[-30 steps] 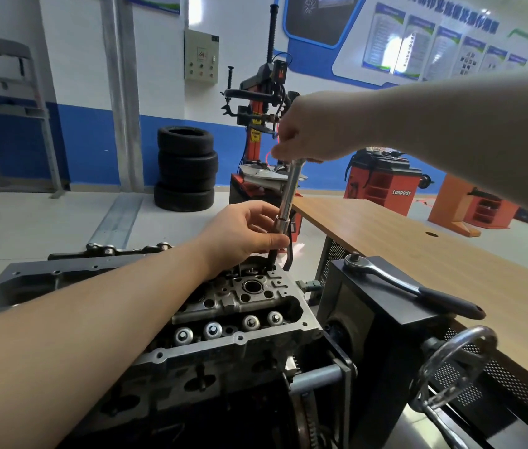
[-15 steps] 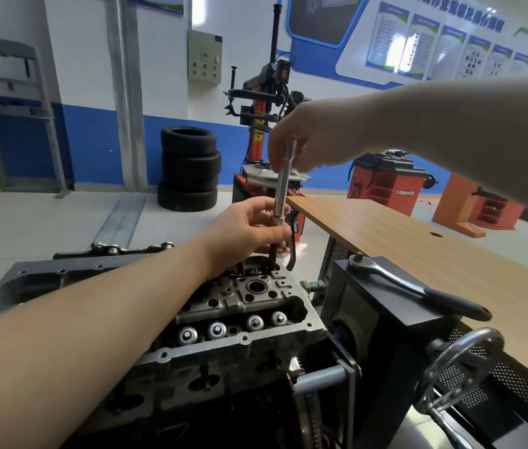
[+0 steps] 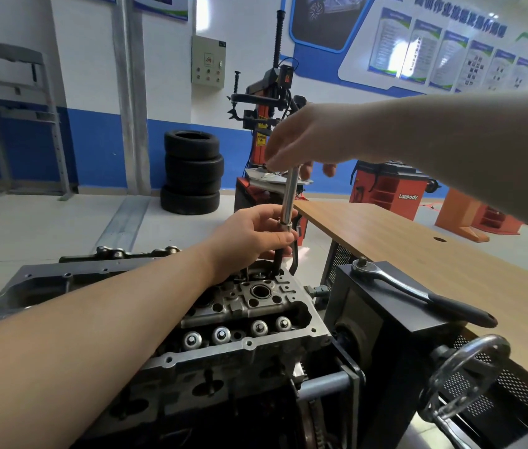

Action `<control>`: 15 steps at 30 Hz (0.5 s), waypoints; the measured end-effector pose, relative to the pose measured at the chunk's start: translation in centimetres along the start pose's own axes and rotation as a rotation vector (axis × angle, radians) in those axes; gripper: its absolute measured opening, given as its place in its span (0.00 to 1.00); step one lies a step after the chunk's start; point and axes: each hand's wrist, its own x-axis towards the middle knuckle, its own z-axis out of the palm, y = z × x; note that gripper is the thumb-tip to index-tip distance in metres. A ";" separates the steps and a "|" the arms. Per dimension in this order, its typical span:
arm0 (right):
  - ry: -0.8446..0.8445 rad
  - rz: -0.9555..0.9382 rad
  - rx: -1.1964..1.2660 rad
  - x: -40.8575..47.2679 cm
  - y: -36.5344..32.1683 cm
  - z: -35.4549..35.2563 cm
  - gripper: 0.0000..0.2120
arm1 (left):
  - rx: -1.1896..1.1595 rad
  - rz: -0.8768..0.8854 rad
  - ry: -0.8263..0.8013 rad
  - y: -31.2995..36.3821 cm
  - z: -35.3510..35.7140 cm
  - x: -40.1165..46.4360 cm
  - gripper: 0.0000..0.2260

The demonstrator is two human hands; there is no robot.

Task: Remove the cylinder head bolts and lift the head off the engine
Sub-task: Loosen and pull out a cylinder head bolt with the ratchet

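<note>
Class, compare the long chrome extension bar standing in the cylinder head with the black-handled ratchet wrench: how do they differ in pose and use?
The long chrome extension bar stands nearly upright in the grey metal cylinder head; the black-handled ratchet wrench lies flat on the black box. The bar is held by the left hand and right hand; the wrench lies untouched. Both have shiny metal parts.

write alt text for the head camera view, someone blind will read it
Both hands hold an upright extension bar over the cylinder head: right hand at its top, left hand near its base. A ratchet lies on the black stand.
</note>
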 end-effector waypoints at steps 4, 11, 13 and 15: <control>0.197 0.030 -0.295 1.0 0.5 0.7 0.19 | 0.005 -0.015 -0.017 0.0 0.2 -0.1 0.13; 0.042 -0.129 -0.042 -0.4 0.8 0.0 0.11 | 0.040 -0.017 0.002 0.0 0.0 0.0 0.13; 0.129 -0.091 -0.169 0.4 0.8 0.5 0.06 | 0.033 -0.022 0.000 -0.1 0.1 0.0 0.14; 0.185 -0.063 -0.332 0.6 0.7 1.0 0.12 | 0.023 -0.024 -0.005 -0.2 0.1 0.1 0.15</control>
